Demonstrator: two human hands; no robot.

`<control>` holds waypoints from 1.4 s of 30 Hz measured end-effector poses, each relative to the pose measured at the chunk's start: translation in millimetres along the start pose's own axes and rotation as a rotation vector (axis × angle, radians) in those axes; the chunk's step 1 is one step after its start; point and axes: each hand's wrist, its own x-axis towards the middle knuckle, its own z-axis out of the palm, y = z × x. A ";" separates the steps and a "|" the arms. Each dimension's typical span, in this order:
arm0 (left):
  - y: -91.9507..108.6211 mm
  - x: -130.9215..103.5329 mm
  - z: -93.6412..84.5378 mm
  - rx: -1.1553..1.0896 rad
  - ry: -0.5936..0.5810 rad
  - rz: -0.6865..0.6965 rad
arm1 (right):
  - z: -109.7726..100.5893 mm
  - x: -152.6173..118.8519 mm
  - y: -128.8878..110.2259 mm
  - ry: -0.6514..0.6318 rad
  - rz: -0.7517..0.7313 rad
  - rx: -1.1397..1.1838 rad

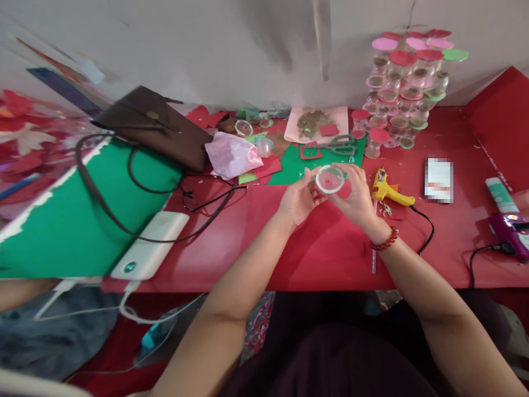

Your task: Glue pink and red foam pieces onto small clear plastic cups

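A small clear plastic cup (329,180) with a pale round rim is held up over the red sheet (318,242). My right hand (356,194) is wrapped round its right side, the thumb below and the fingers behind. My left hand (298,198) is at the cup's left side, its fingers curled against it. Just right of my right hand lies a yellow glue gun (390,190). Behind the cup are grey-handled scissors (339,145) on a green sheet (289,165).
Stacked clear cups with coloured discs (403,94) stand at the back right. A brown bag (165,129) and a white power bank (151,245) lie left. Farther right are a blurred white item (438,181), a glue tube (501,194) and a purple device (510,234).
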 end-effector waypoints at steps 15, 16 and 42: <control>9.9 -5.1 1.8 0.017 -0.048 0.036 | 5.7 -6.1 -2.4 0.008 -0.024 -0.025; 10.4 -4.5 0.9 0.017 -0.037 0.044 | 5.7 -6.5 -2.3 0.012 -0.023 -0.015; 14.9 -4.8 1.2 0.106 0.023 0.235 | 8.5 -9.4 1.2 0.030 -0.021 -0.020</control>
